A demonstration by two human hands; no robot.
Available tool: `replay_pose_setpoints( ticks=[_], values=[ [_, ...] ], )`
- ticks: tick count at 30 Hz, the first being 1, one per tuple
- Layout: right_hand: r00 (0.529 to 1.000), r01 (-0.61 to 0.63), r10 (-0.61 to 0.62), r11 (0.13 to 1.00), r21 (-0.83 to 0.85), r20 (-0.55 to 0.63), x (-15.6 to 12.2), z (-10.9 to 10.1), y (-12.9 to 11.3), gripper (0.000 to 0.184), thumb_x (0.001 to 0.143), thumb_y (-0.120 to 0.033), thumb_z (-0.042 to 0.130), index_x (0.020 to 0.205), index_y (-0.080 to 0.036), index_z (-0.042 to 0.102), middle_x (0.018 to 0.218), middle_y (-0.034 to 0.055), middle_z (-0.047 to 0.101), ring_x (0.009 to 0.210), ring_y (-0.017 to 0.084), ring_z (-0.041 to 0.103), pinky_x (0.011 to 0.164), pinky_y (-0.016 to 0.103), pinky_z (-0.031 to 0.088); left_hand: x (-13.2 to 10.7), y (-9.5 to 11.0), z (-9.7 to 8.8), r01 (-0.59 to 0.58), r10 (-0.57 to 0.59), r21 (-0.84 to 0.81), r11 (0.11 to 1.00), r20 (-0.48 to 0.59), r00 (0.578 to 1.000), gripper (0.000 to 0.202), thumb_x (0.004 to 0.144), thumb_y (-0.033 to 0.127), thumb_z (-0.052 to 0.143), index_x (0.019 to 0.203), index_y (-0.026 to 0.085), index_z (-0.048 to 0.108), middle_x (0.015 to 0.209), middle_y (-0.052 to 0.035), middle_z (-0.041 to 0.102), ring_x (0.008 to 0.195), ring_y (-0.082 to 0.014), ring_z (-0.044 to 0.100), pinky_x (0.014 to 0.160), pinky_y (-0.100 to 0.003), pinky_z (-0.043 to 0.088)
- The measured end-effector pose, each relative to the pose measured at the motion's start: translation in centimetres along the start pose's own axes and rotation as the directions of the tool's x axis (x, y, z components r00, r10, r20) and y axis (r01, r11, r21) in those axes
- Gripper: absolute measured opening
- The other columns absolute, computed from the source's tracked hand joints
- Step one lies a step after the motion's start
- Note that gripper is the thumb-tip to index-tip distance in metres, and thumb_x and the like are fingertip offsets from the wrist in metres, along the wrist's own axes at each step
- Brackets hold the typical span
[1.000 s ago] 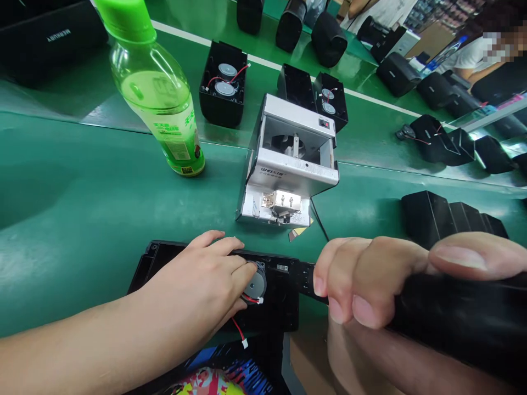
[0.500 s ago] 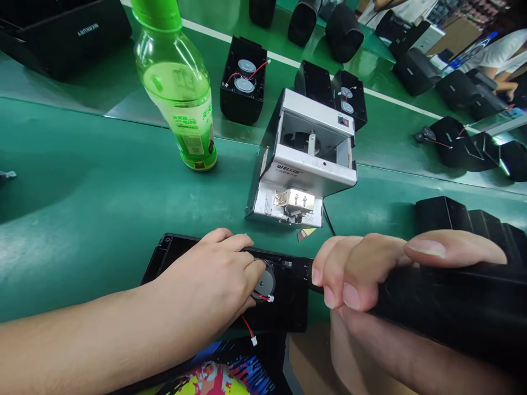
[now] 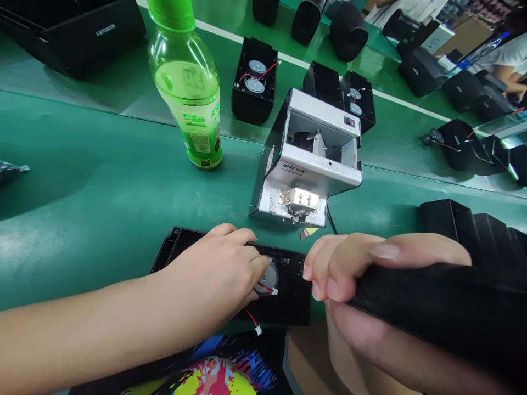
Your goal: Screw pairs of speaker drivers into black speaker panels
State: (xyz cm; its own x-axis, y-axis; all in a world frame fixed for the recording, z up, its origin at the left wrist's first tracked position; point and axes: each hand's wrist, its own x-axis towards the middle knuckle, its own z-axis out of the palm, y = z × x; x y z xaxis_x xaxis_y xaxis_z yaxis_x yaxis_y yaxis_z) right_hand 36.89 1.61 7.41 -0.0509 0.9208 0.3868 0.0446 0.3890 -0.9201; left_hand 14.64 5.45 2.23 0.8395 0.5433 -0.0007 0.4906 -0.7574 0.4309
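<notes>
On the table's front edge lies a long black speaker panel (image 3: 290, 307) with a round grey speaker (image 3: 269, 278) set in it. Red wires with white plugs (image 3: 258, 330) come out of it. My left hand (image 3: 230, 263) lies across the panel, its bent fingers gripping it around the speaker and hiding its middle. My right hand (image 3: 346, 269) is wrapped round a thick black electric screwdriver (image 3: 415, 299), held slanting with its nose at the panel's right end. The fingers cover its tip. Behind the panel stands a silver screw feeder (image 3: 302, 170) marked WEIXIN.
A green drink bottle (image 3: 189, 104) stands left of the feeder. Black speaker housings (image 3: 254, 101) sit farther back, with more black boxes (image 3: 447, 219) at right. A large black MERKURY case (image 3: 82, 41) is back left. Another person's arm (image 3: 508, 77) shows at far right.
The view has shifted slightly, so most things sit a little farther right. My right hand with the screwdriver has moved left and a little up against the panel. My left hand keeps its place on it.
</notes>
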Motion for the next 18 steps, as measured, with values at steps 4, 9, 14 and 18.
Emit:
replay_pose_setpoints(
  ticks=[4, 9, 14, 18],
  values=[
    [0.984, 0.023, 0.017, 0.975, 0.220, -0.180, 0.4, 1.7, 0.8, 0.052, 0.097, -0.076, 0.078, 0.098, -0.024, 0.084, 0.063, 0.0009, 0.065, 0.047, 0.021, 0.060, 0.045, 0.039, 0.050, 0.5, 0.1, -0.7, 0.027, -0.025, -0.025, 0.999, 0.057, 0.998, 0.017, 0.093, 0.032, 0.091, 0.098, 0.023, 0.078, 0.091, -0.0025, 0.081, 0.103, -0.0316, 0.073, 0.084, -0.046, 0.045],
    [0.984, -0.047, 0.084, 0.971, 0.233, -0.154, 0.1, 2.3, 0.9, 0.075, 0.082, -0.098, 0.075, 0.100, -0.026, 0.086, 0.065, 0.0015, 0.067, 0.051, 0.022, 0.063, 0.050, 0.038, 0.050, 0.6, 0.2, -1.2, 0.047, -0.043, -0.033, 0.998, 0.098, 0.994, 0.017, 0.093, 0.032, 0.092, 0.102, 0.023, 0.081, 0.092, -0.0017, 0.080, 0.103, -0.0310, 0.073, 0.083, -0.045, 0.044],
    [0.983, -0.008, 0.045, 0.978, 0.206, -0.177, -0.4, 2.1, 1.3, 0.074, 0.082, -0.097, 0.075, 0.101, -0.026, 0.086, 0.066, 0.0017, 0.067, 0.052, 0.022, 0.064, 0.051, 0.039, 0.051, 0.5, 0.0, -1.0, 0.042, -0.041, -0.004, 0.999, 0.082, 0.996, 0.022, 0.094, 0.031, 0.091, 0.113, 0.024, 0.082, 0.095, -0.0012, 0.081, 0.106, -0.0314, 0.073, 0.083, -0.045, 0.044],
    [0.973, 0.039, 0.008, 0.980, 0.196, -0.232, -0.7, 2.6, 1.7, 0.072, 0.081, -0.095, 0.080, 0.102, -0.027, 0.086, 0.067, 0.0007, 0.068, 0.053, 0.022, 0.066, 0.051, 0.039, 0.053, 0.5, 0.1, -1.0, 0.050, -0.050, -0.002, 0.999, 0.102, 0.994, 0.020, 0.096, 0.034, 0.090, 0.112, 0.024, 0.082, 0.097, -0.0017, 0.082, 0.108, -0.0313, 0.073, 0.084, -0.045, 0.044]
  ],
)
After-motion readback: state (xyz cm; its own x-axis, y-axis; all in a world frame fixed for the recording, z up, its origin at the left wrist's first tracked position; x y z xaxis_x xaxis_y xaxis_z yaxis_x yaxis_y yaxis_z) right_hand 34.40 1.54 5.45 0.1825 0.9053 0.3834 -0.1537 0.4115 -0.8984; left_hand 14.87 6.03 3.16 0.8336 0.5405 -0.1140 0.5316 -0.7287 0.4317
